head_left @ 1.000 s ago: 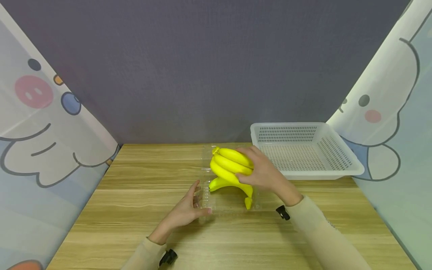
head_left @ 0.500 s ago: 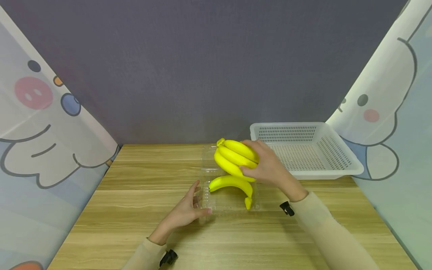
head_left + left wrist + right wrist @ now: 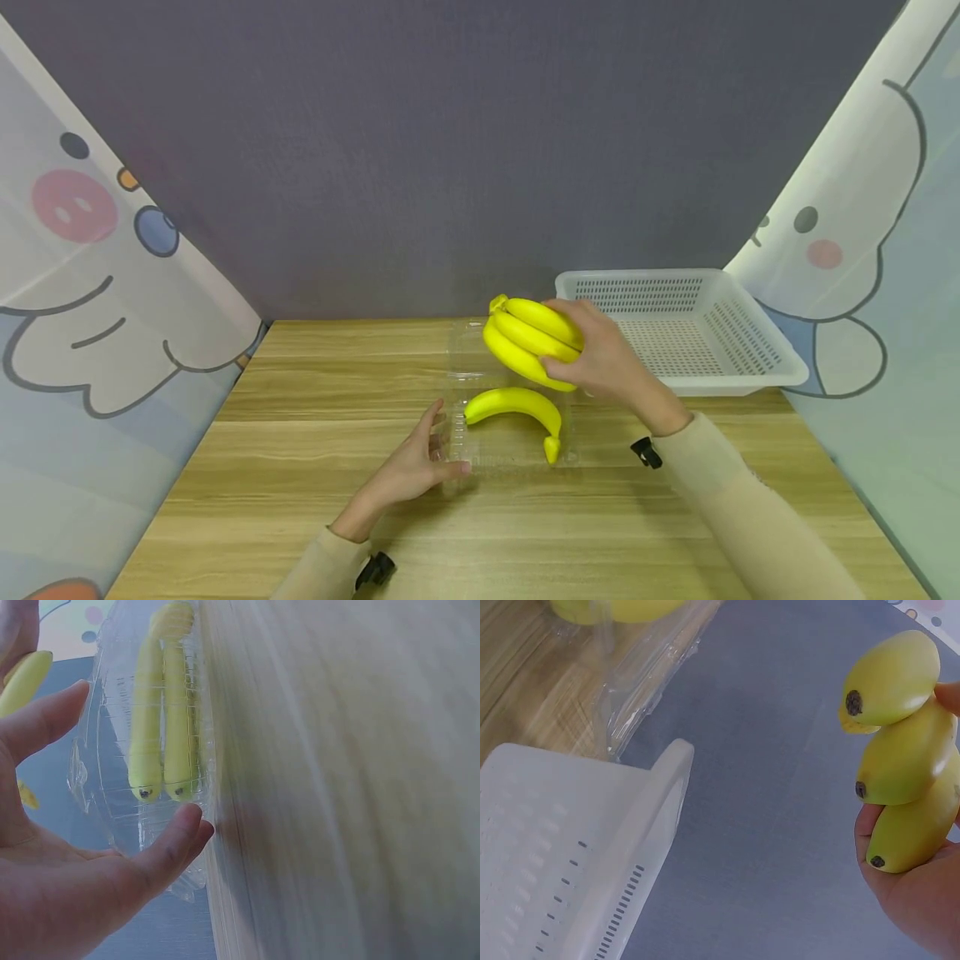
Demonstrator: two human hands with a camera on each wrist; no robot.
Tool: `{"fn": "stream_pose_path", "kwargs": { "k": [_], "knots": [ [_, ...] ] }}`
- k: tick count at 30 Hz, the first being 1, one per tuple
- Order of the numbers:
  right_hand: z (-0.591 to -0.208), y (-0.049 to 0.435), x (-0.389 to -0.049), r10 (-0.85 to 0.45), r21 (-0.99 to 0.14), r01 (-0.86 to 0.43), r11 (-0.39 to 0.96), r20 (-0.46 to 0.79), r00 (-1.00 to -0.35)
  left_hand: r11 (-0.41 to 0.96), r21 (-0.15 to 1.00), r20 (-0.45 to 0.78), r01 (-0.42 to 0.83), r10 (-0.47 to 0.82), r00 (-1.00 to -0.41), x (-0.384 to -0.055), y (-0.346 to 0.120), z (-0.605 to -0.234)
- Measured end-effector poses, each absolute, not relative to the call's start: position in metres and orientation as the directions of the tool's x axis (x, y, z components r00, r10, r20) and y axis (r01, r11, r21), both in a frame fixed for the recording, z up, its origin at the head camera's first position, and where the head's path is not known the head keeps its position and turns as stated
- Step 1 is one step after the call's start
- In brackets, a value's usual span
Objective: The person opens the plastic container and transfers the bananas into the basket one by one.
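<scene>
My right hand [image 3: 603, 354] grips a bunch of yellow bananas [image 3: 528, 337], raised above the far part of a clear plastic clamshell box [image 3: 502, 458]. Several rounded dark-tipped ends of the bunch [image 3: 911, 754] face the right wrist camera. A curved banana [image 3: 517, 402] lies in the near half of the box. Through the plastic, the left wrist view has two yellow banana lengths [image 3: 146, 727] side by side; one may be a reflection. My left hand [image 3: 408, 467] is at the box's left edge, thumb and fingers spread, fingertips touching or very near the plastic.
A white perforated basket [image 3: 675, 387] stands at the back right, close to the right hand. Beneath everything is a wood-grain table [image 3: 322, 400], with a grey wall panel [image 3: 420, 167] behind it. Cartoon-printed panels [image 3: 832, 250] flank both sides.
The right hand has moved the banana bunch up, away from me and slightly right, apart from the banana in the box. My left hand and the box have stayed in place.
</scene>
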State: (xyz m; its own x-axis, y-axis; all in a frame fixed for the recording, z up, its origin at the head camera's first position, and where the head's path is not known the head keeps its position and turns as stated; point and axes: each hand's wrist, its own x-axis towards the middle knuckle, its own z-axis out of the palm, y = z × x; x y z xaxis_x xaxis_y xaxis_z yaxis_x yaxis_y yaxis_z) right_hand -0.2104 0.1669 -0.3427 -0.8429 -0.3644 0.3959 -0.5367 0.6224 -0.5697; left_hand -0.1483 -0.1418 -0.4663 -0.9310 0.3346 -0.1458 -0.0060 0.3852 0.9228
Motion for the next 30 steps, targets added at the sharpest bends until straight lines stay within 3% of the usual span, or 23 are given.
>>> {"fn": "stream_pose_path", "kwargs": {
  "k": [30],
  "knots": [
    [-0.336, 0.202, -0.225, -0.307, -0.488, -0.488, 0.724, 0.405, -0.861, 0.425, 0.905, -0.147, 0.012, 0.339, -0.929, -0.150, -0.141, -0.471]
  ]
}}
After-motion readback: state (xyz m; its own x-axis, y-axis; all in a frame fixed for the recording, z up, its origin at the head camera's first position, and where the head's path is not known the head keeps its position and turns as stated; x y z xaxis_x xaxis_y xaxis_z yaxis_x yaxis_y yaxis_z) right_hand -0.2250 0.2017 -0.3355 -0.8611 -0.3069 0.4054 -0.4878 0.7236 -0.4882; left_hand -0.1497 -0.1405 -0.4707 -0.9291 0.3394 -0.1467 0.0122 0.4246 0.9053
